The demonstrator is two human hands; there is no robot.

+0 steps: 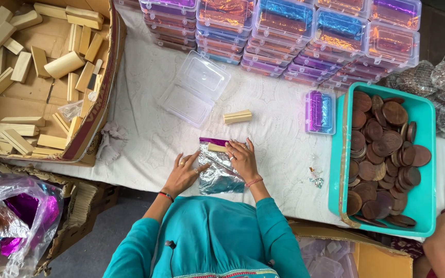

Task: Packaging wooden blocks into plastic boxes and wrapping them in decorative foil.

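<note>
Lying under both hands, silver foil sheet (221, 172), open clear box (195, 87) beyond.

The foil sheet (220, 172) lies under both hands, wooden block (237, 117) behind it, open case (195, 87) farther back.
</note>
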